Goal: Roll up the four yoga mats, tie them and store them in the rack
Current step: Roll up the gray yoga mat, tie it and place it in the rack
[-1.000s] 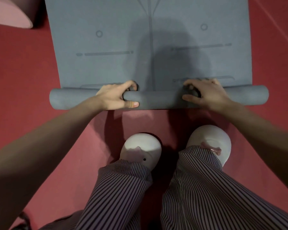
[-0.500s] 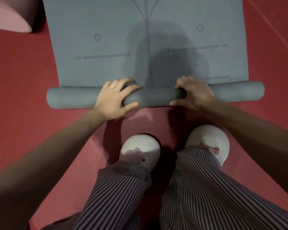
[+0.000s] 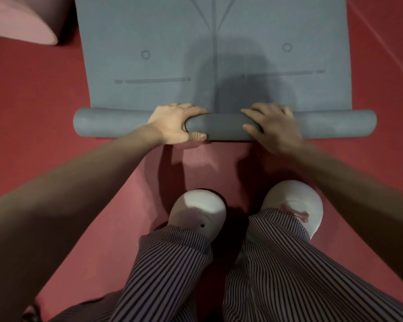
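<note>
Fingers (image 3: pixel 193 111) of my left hand (image 3: pixel 172 123) and right hand (image 3: pixel 275 126) curl around the rolled end of the grey yoga mat (image 3: pixel 149 31), which lies partly unrolled on the red floor (image 3: pixel 33 101) ahead of my white shoes (image 3: pixel 196 210).

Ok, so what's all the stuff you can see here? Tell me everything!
yoga mat: one, blue-grey, lying flat ahead, near end rolled up
pink thing: one, pink, top left corner, cut off by the frame; could be another rolled mat
lighter strip: one, paler red, under the feet; perhaps a mat
floor: dark red, all around
shoes: two, white, on the lighter strip
trousers: one pair, dark and light stripes, bottom
left hand: one, grips the roll
right hand: one, grips the roll
</note>
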Demonstrator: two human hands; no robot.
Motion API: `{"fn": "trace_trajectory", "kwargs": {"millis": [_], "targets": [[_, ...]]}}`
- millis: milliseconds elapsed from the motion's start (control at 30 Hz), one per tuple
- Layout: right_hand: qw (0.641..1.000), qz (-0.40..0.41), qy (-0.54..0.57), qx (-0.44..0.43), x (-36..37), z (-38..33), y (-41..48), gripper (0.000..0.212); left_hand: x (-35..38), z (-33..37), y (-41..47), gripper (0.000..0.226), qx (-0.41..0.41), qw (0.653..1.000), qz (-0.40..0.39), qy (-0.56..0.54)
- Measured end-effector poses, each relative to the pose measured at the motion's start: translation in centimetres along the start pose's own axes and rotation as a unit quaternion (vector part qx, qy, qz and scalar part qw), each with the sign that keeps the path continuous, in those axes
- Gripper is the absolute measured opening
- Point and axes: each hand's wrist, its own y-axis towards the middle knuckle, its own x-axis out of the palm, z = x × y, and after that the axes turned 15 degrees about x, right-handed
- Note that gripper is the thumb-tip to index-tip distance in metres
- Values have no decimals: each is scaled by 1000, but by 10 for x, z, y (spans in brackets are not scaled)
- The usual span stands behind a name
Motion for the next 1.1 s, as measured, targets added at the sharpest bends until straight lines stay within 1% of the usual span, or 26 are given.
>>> {"fn": "trace_trajectory", "kwargs": {"millis": [67,133,267,333,467,567,667,767,833,900,967,1033,1100], "targets": [[999,6,-50,-20,3,-1,-4,82,1,-1,1,64,1,1000,8,-9],[997,-2,-77,-18,1,-1,-1,88,-1,-1,2,66,-1,1000,7,-18],[998,18,-64,14,0,-6,4,76,-6,-2,4,73,-10,1000,-11,-28],[998,9,-60,21,-1,-7,5,73,-6,-2,3,73,-11,1000,-12,-27],[996,-54,-64,20,-16,-11,16,72,-12,0,5,64,-25,999,-16,-46],[992,-99,-73,9,-24,-12,16,68,-16,4,0,74,-42,996,-34,-72],[987,-149,-63,7,-23,-8,5,66,-6,10,-8,78,-42,993,-71,-87],[980,-185,-73,4,-14,-5,-3,66,7,14,-16,82,-27,993,-92,-69],[978,-198,-70,8,-12,-5,-2,66,13,14,-21,85,0,997,-64,-30],[971,-230,-59,18,-16,-6,3,63,21,16,-24,82,69,997,26,30],[959,-279,-32,45,-22,-7,8,59,34,17,-26,81,130,980,110,100],[956,-288,-29,45,-23,-8,9,58,46,18,-25,83,133,969,147,149],[964,-258,-62,22,-21,-8,4,62,52,18,-22,79,127,965,168,157]]}}
